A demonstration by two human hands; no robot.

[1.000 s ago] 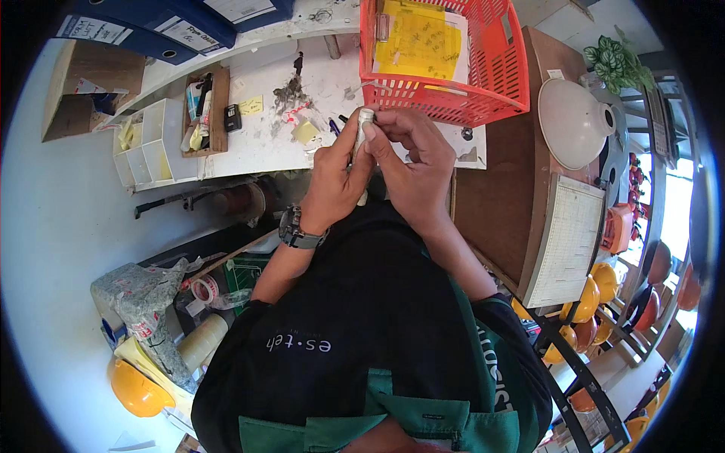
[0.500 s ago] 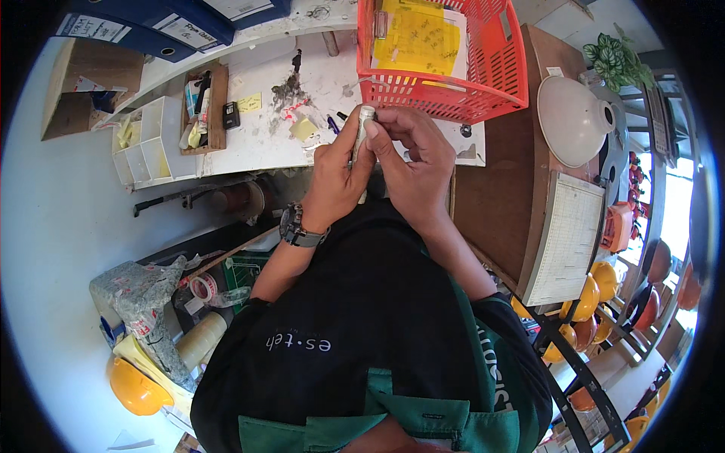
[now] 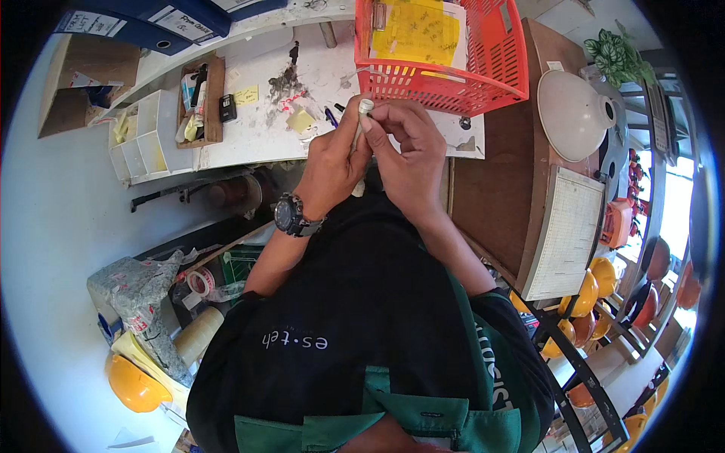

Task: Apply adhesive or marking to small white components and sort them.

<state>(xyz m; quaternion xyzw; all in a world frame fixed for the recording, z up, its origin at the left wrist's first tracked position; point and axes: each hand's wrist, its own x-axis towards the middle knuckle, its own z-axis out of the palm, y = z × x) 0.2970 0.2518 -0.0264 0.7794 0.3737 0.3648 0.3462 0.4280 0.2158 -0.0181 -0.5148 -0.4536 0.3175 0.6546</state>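
Observation:
Both hands meet in front of my chest, at the near edge of the white desk (image 3: 249, 143). Between them is a slim whitish roll (image 3: 365, 106), its round end sticking up past my fingertips. My left hand (image 3: 332, 162) is wrapped round its length, and a pale lower end shows under the palm. At the top, my right hand (image 3: 410, 147) pinches the roll with thumb and bent fingers. What the roll is made of cannot be told. A dark watch (image 3: 293, 215) sits on my left wrist.
Behind my hands stands a red plastic basket (image 3: 445, 87) with yellow papers. Dark pens (image 3: 331, 117) and sticky notes (image 3: 300, 121) lie on the desk. A wooden box (image 3: 214, 106) and white organizer (image 3: 157, 136) are at left. A brown wooden cabinet (image 3: 491, 196) stands at right.
Both hands have shifted slightly, and my left wrist has turned so the watch face shows more. The roll's upper end tips more toward the view. The grip stays on it.

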